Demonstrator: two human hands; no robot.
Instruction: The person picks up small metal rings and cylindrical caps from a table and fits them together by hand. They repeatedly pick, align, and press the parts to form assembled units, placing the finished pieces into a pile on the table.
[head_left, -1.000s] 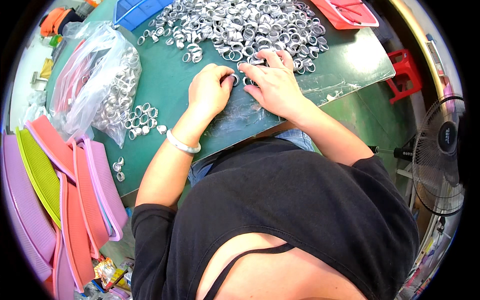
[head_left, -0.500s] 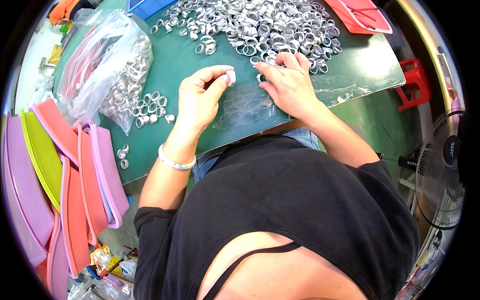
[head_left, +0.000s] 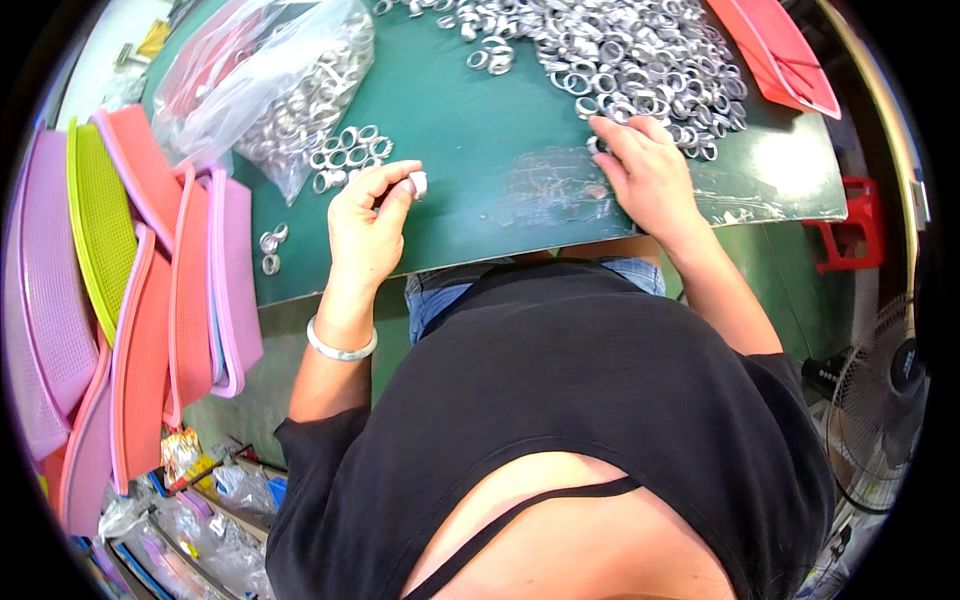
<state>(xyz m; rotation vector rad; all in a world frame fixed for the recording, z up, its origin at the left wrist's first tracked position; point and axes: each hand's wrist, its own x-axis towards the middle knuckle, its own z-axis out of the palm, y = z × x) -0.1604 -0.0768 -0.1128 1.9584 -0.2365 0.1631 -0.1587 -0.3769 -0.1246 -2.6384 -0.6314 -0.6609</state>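
"While the R hand (head_left: pixel 648 180) is staying by the ring heap (head_left: pixel 640 60), what's the L hand (head_left: pixel 366 230) doing?"

"Swinging left, away from the heap, w/ a silver ring (head_left: pixel 419 186). It's now hovering just beside the small ring group (head_left: pixel 351 150), over the near left part of the green table (head_left: pixel 470 130)."

"Grip?"

"Thumb & index are pinching the ring, nearly closed; the other fingers are curling loosely. R hand's fingers are half bending at the heap's near edge, thumb standing apart from index. Whether they're gripping a ring, can't tell."

"Meaning for the work?"

"Hands are prob. splitting it, I'd say: L is handling a single ring at the group's side, R is tending the heap. The held ring isn't lying w/ the group yet."

"Surroundings, for the cutline?"

"A clear plastic bag (head_left: pixel 330 90) w/ more rings is lying on the far side of the group; a few loose rings (head_left: pixel 271 262) are lying near left; a red tray (head_left: pixel 815 90) is sitting far right, beside the heap."
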